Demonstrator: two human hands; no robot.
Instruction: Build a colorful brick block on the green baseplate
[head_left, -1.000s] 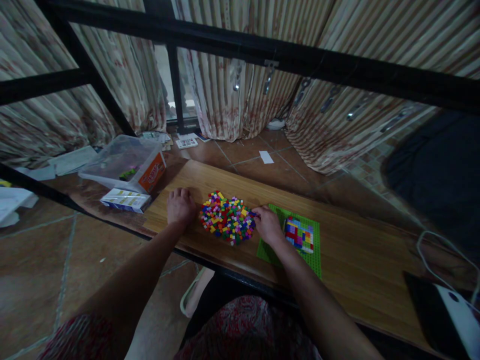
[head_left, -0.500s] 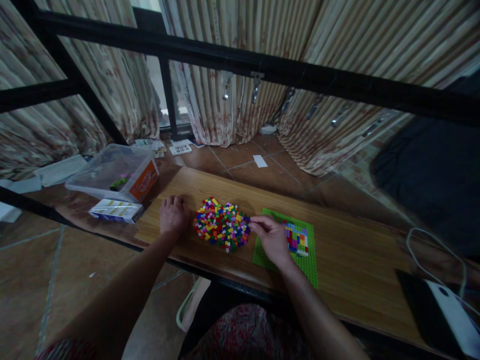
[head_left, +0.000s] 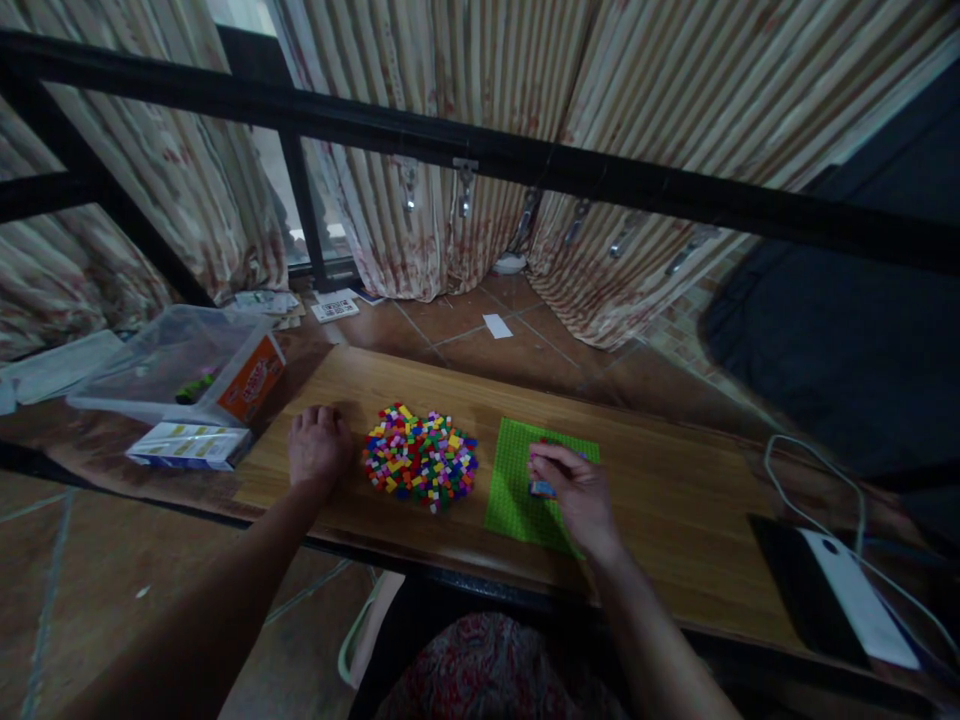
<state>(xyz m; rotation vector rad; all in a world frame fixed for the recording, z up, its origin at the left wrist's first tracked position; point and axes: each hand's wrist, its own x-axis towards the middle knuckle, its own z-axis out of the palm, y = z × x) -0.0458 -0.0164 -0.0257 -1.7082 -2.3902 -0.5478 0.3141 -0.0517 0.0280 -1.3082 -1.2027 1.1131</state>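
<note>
**Wooden bench with brickwork part-built and plenty of loose pieces left**

Striped, reddish-patterned fabric curtains (head_left: pixel 517 60) hang behind a long, brown wooden tabletop (head_left: pixel 667 510). On it lies a bright green, studded plastic baseplate (head_left: pixel 510 490), bearing a low patch of multicoloured plastic bricks (head_left: pixel 541 489) that the right hand (head_left: pixel 577 490) largely covers.

So some building is done; its full extent is hidden. Bare studs show left of the patch and in front of it, and a broad heap of small, loose, mixed-colour bricks (head_left: pixel 421 458) sits left of the plate, apart from it. Judging by that heap, much material remains unused.

The right hand's thumb and forefinger come close together over the patch; whether a brick is pinched between them, I cannot tell. The left hand (head_left: pixel 319 443) rests palm down on the wood, just left of the heap, fingers bent, its grip hidden from view.
</note>
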